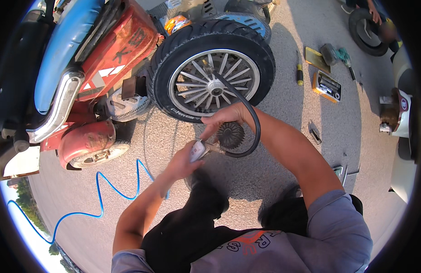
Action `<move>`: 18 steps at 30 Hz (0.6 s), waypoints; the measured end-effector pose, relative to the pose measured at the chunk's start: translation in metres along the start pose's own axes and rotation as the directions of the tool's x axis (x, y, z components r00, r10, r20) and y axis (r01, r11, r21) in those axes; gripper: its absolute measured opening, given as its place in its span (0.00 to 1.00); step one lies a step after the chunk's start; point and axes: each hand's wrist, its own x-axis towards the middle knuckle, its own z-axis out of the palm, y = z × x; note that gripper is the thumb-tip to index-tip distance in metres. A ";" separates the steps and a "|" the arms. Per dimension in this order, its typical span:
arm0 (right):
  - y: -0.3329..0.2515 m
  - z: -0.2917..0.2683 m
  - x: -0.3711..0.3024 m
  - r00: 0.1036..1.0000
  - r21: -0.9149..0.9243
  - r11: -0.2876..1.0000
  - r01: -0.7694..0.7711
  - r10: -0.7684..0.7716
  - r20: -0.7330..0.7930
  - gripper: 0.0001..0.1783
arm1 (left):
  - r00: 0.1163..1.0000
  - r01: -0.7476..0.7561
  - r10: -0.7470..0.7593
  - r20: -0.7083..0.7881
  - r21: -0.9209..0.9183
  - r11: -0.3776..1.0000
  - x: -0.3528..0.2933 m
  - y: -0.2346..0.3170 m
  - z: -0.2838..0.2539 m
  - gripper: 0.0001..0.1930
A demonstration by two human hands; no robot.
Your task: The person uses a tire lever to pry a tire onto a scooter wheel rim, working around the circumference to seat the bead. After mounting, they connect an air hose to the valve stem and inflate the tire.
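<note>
A spoked wheel with a black tyre leans upright in front of me. My left hand is closed around a tyre inflator with a pale, box-like body. Just below the tyre's near edge, my right hand has its thumb apart from its stretched fingers, which reach to the inflator. Under that hand sits a round, black, ribbed part, seemingly part of the inflator. From there a black hose loops over my right wrist and up to the wheel near its hub. Its far end is hard to make out.
A red scooter with a blue seat stands at the left. A blue coiled hose crosses the ground. To the right lie a socket set, a yellow-handled tool and a teal power tool. Another person's hand is near a tyre.
</note>
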 end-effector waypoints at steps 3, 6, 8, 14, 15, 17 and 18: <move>-0.001 -0.003 -0.008 0.979 0.064 0.997 0.043 -0.029 -0.202 0.43 | 0.999 0.022 -0.022 -0.025 0.011 1.000 0.002 -0.002 -0.001 0.39; 0.007 -0.008 -0.044 0.881 0.032 0.998 0.047 -0.027 -0.472 0.43 | 0.997 0.070 -0.070 -0.032 0.008 0.998 0.006 -0.007 0.002 0.40; 0.024 -0.007 -0.084 0.780 -0.140 0.982 -0.128 0.012 -0.625 0.37 | 0.997 0.060 -0.058 -0.053 0.049 0.997 0.006 -0.011 0.004 0.40; 0.126 0.034 -0.197 0.793 -0.464 0.766 -0.444 0.095 -0.602 0.30 | 0.994 0.103 -0.100 -0.053 0.061 0.993 0.003 -0.015 0.008 0.40; 0.147 0.045 -0.204 0.762 -0.371 0.781 -0.503 0.198 -0.616 0.30 | 0.994 0.095 -0.091 -0.057 0.057 0.994 0.003 -0.015 0.008 0.39; 0.182 0.066 -0.206 0.770 -0.430 0.807 -0.405 0.047 -0.637 0.30 | 0.993 0.101 -0.097 -0.060 0.064 0.993 0.005 -0.014 0.009 0.39; 0.194 0.069 -0.208 0.795 -0.476 0.778 -0.410 0.050 -0.604 0.31 | 0.993 0.102 -0.099 -0.057 0.047 0.994 0.006 -0.013 0.010 0.39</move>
